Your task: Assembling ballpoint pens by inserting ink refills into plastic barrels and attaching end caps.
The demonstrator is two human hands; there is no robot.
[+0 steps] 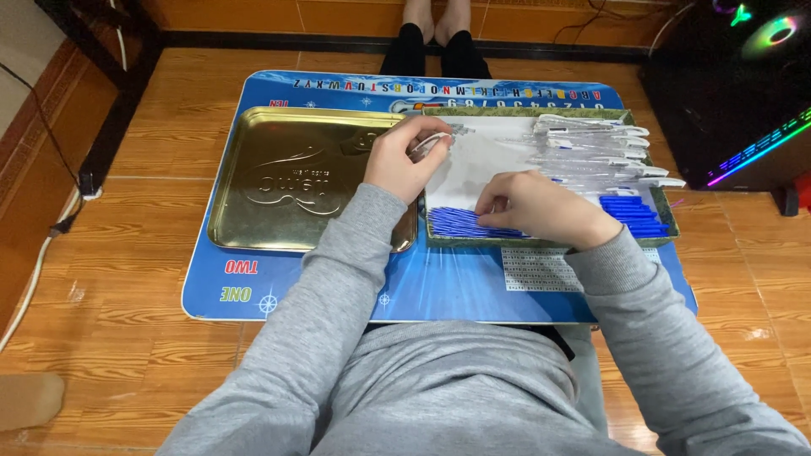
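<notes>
Left hand (404,160) fingers clamped on a clear pen barrel (429,143) at the green tray's (667,215) left edge, right hand (541,207) fingers together on blue refills (460,224) w/in its front-left corner: pinch one refill only, feed it straight into barrel.

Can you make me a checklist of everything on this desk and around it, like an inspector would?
Surface: blue lap table with printed letters, sitting on a wooden floor.
Job's things: shallow box holding blue refills, clear pen barrels and blue caps.
Clutter: a gold tin lid, lying beside the box with nothing in it.
Grip: left hand pinches a clear pen barrel; right hand rests its fingers on the blue refills.
Cables: white cable along the floor at left; dark wires by the far wall.
Surroundings: computer case with coloured lights at right; the person's feet beyond the table.
</notes>
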